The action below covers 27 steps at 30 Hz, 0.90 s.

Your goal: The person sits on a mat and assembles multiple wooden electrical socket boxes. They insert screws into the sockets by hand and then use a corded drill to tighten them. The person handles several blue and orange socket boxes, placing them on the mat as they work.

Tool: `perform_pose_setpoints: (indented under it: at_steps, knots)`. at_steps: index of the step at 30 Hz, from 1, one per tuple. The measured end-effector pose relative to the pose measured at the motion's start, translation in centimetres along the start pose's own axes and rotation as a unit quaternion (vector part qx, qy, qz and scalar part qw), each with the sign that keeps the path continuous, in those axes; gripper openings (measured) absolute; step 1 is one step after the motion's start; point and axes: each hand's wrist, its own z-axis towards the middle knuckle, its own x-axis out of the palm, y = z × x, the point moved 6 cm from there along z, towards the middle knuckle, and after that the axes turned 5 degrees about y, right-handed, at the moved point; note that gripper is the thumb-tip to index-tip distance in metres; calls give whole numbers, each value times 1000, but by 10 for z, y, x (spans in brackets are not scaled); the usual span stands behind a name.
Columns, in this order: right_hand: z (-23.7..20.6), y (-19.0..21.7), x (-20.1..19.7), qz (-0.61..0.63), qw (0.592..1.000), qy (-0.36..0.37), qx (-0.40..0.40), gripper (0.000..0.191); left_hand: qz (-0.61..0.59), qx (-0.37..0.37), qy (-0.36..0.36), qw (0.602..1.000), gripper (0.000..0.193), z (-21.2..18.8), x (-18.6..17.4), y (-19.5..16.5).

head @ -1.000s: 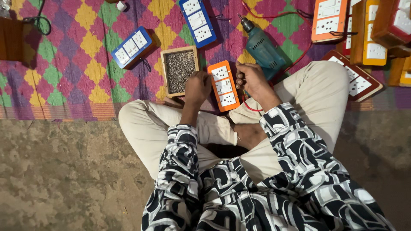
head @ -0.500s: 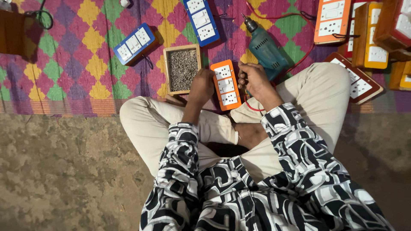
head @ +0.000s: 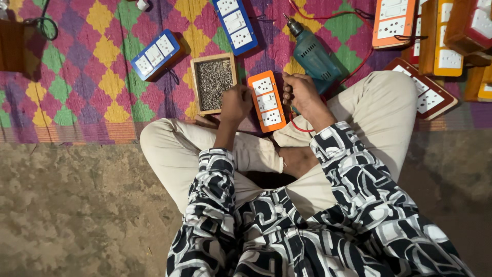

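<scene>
An orange socket board (head: pixel 266 101) with three white plates lies on the mat just beyond my crossed legs. My left hand (head: pixel 236 102) rests curled against its left edge, right beside a small wooden box of screws (head: pixel 214 82). On the board's right edge is my right hand (head: pixel 302 95), its fingers curled around something small and dark that I cannot make out. A teal power drill (head: pixel 315 54) lies just beyond that hand. A red wire (head: pixel 296 125) runs under my right wrist.
Two blue socket boards (head: pixel 155 54) (head: pixel 234 23) lie on the patterned mat (head: pixel 92 77). More orange and wooden boards (head: pixel 392 20) (head: pixel 425 95) are stacked at the right. A dark wooden box (head: pixel 13 43) sits far left. Bare speckled floor (head: pixel 77 205) lies nearer me.
My left hand has shifted slightly from the board's upper corner to its left edge by the screw box. The right hand stays at the right edge.
</scene>
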Motion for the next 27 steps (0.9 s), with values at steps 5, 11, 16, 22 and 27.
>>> perform_pose_setpoints:
  at_steps: [5,11,16,22,27]
  knots:
    - [7,-14,-17,-109,992,-58,25,27,45,26,1,999,14,-3,10,-5]
    - [15,-13,-4,-570,804,-121,-120,43,110,50,13,993,14,-5,19,-5]
    - [20,-14,15,-601,786,-101,-105,56,208,125,39,969,14,-6,26,-12]
    - [25,-14,15,-608,777,-72,-147,56,234,181,55,954,23,-3,24,-17]
    - [31,-18,9,-585,802,-58,-104,60,151,200,4,968,25,-8,8,-22]
